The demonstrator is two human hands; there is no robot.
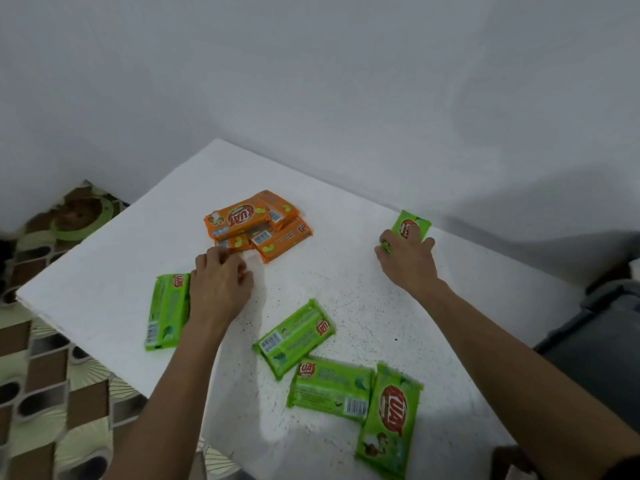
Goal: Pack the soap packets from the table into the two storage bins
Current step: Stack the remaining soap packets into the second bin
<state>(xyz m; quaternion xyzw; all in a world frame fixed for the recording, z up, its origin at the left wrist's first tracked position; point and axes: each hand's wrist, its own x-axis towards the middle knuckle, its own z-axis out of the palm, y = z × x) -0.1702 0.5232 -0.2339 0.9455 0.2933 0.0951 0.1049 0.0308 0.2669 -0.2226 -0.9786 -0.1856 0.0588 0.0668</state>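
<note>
The white speckled tabletop (346, 202) fills the middle of the view. Off its edge at three o'clock stands a dark grey storage bin (595, 344), only partly in view; the second bin does not show. The largest group is the heap of orange soap packets (258, 225) at eleven o'clock from the tabletop's middle, several lying over one another. At five o'clock three green soap packets (330, 389) lie close together, at least two overlapping. A lone green packet (168, 311) lies at eight o'clock by the tabletop's edge, and the far green packet (412, 226) sits at two o'clock.

The left hand (221, 285) has its fingers curled, tips at the near edge of the orange heap; whether it has hold of a packet cannot be told. The right hand (408, 258) has fingers and thumb curled round the near end of the far green packet.

The step in hand looks like the pick-up, with the packing barely begun, since every visible packet is on the tabletop. The next move likely calls for lifting the far green packet clear and carrying it to the bin at three o'clock, while the left hand must free one orange packet without dragging its neighbours
</note>
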